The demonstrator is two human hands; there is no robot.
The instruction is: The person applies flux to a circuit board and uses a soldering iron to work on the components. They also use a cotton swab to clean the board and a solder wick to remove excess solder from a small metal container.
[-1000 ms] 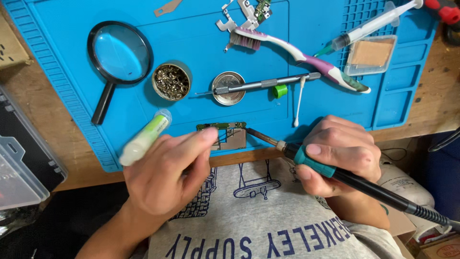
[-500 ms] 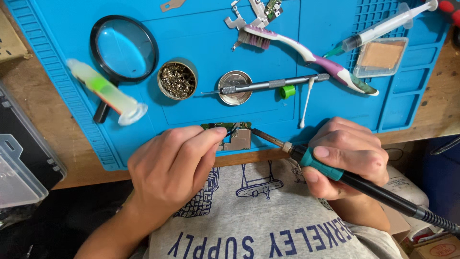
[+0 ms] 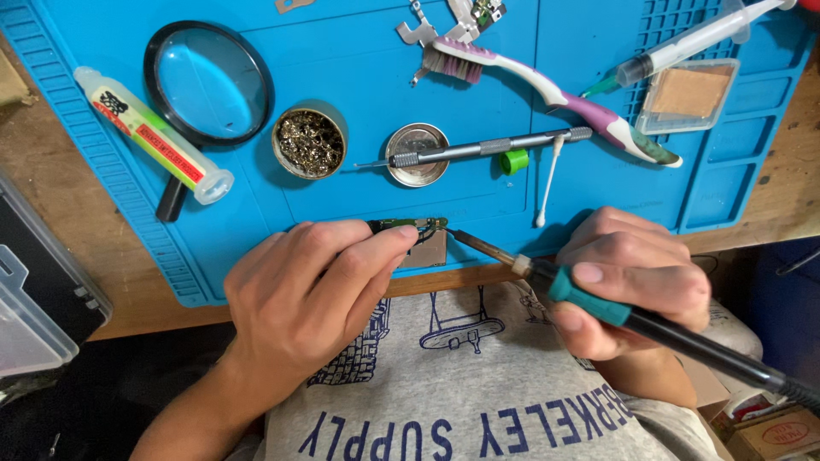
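My left hand (image 3: pixel 312 294) presses its fingertips on a small green circuit board (image 3: pixel 410 225) at the near edge of the blue work mat (image 3: pixel 359 201). My right hand (image 3: pixel 632 277) grips a soldering iron (image 3: pixel 589 299) with a teal collar and black handle. Its metal tip points left and ends just beside the right end of the board. A small square metal plate (image 3: pixel 427 253) lies under the board, partly hidden by my left fingers.
On the mat lie a flux syringe (image 3: pixel 149 137) across a magnifying glass (image 3: pixel 209 85), a tin of brass wool (image 3: pixel 309 143), a screwdriver (image 3: pixel 487 149) over a round metal dish (image 3: pixel 417 155), a cotton swab (image 3: pixel 547 179), a toothbrush (image 3: pixel 555 90), a second syringe (image 3: pixel 683 43) and a clear box (image 3: pixel 690 96). A grey plastic case (image 3: pixel 34 299) sits left.
The flux syringe left my left hand's side and now lies at the upper left, across the magnifier handle. My left hand settled onto the board. The iron tip stays at the board.
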